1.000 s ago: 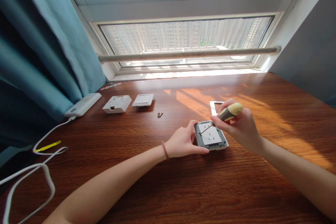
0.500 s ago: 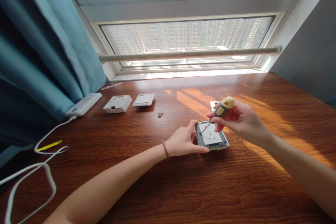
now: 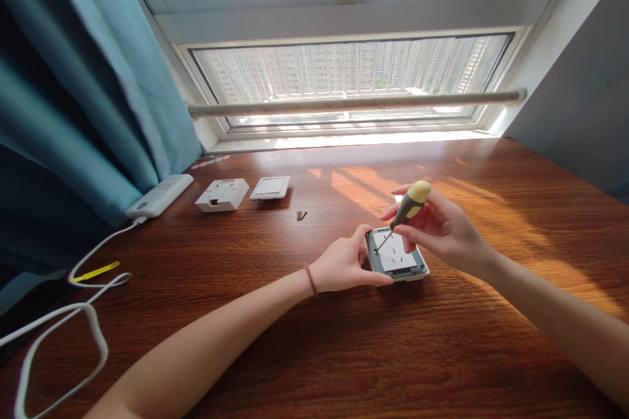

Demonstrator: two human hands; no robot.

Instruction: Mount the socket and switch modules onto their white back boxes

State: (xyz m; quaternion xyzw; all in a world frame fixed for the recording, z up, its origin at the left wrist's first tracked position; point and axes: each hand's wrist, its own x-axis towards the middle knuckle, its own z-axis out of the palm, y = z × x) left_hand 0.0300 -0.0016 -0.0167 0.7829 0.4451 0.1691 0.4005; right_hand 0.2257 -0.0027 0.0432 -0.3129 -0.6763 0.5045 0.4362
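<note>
A grey-framed wall socket [image 3: 399, 260] lies face up on the wooden table [image 3: 344, 340]. My left hand [image 3: 344, 265] grips its left edge between thumb and fingers. My right hand [image 3: 442, 226] is closed round a yellow and grey screwdriver [image 3: 409, 206], held steeply with its tip at the socket's left side. A white frame piece behind my right hand is almost wholly hidden.
At the back left lie a white back box [image 3: 222, 194], a white switch plate [image 3: 270, 188], two small screws [image 3: 300, 215] and a white power bank [image 3: 158, 196] with a white cable [image 3: 73, 314]. A teal curtain [image 3: 83, 91] hangs at left; a window sill runs along the back.
My right hand has raised the screwdriver from a low slant to a steeper one, keeping its tip on the socket's left side. My left hand and the socket have stayed in place.
</note>
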